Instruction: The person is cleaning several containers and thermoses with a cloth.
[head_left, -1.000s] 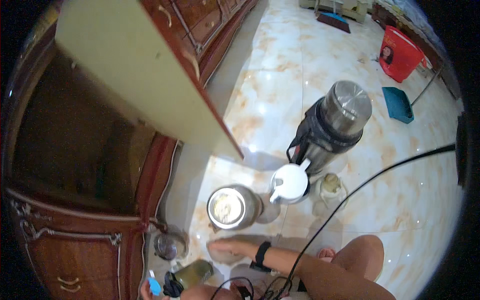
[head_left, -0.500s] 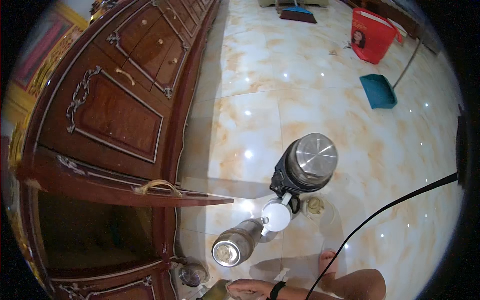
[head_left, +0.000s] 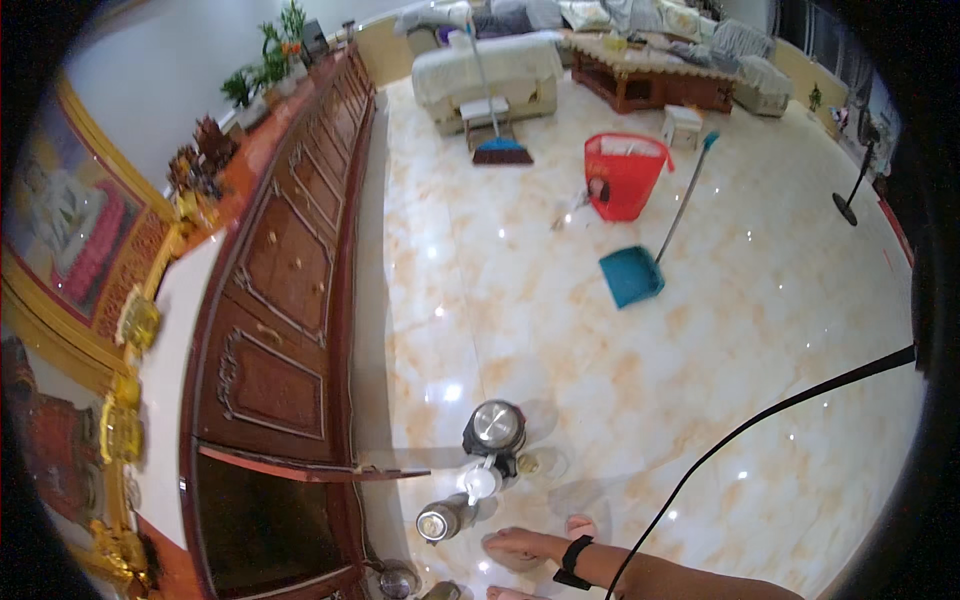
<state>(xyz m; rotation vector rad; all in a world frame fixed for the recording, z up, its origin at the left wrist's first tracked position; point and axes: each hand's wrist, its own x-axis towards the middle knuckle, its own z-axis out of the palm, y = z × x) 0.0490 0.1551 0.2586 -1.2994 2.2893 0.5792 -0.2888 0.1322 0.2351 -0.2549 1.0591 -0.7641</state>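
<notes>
My right hand (head_left: 518, 545), with a black band on its wrist, hangs low over the floor. Its fingers stretch to the left and hold nothing that I can see. Closest to it are a steel flask (head_left: 438, 522) and a white lidded jug (head_left: 482, 482). Behind the jug stands a larger dark vessel with a round steel top (head_left: 497, 425), and a small pale, clear-looking item (head_left: 530, 463) lies beside it. Near the bottom edge are a glass container (head_left: 398, 579) and a greenish object (head_left: 441, 592), partly cut off. My left hand is out of sight.
A brown cabinet (head_left: 275, 385) lines the left side, its near door (head_left: 300, 466) standing open. Farther off are a teal dustpan (head_left: 632, 277), a red bin (head_left: 627, 185) and a broom (head_left: 502, 153). A black cord (head_left: 760, 412) crosses the right side.
The view has tilted up and pulled back, so the sofas and low table show. My right hand has come away from the greenish object, up and to the right. The vessels appear unmoved.
</notes>
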